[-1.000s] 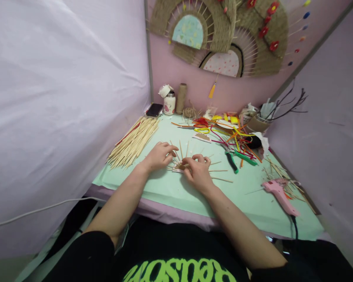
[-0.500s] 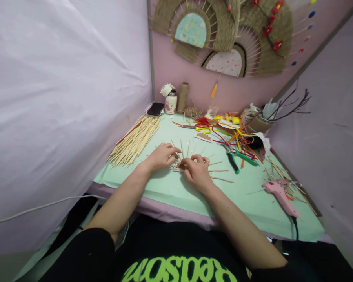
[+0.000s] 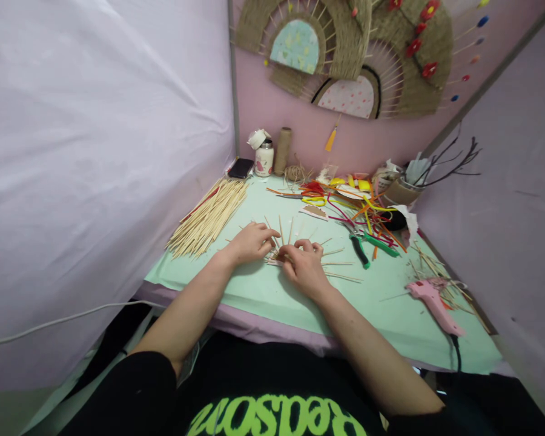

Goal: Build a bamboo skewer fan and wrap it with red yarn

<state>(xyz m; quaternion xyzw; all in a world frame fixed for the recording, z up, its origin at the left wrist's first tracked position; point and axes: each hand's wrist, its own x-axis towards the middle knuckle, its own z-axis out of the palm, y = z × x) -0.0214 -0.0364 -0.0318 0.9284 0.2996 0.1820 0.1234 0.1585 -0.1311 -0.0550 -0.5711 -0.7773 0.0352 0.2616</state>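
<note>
In the head view, a small brown cardboard piece (image 3: 278, 257) lies on the pale green table cover, mostly hidden by my fingers. Thin wooden sticks (image 3: 340, 263) fan out from it like rays. My left hand (image 3: 253, 242) bends over the left side of the fan, its fingers closed around a stick near the cardboard. From the right, my right hand (image 3: 305, 263) presses curled fingers onto the cardboard and the stick ends. Exactly which stick each fingertip touches is hidden.
A pile of loose sticks (image 3: 209, 221) lies to the left. Green-handled pliers (image 3: 361, 248), scissors (image 3: 313, 200) and coloured strips (image 3: 363, 209) are scattered behind. A pink glue gun (image 3: 436, 306) rests at right. A bottle (image 3: 264, 158) and twine (image 3: 295, 174) stand at the back.
Both hands stay almost in place over the fan of sticks. Nothing has clearly been moved or let go.
</note>
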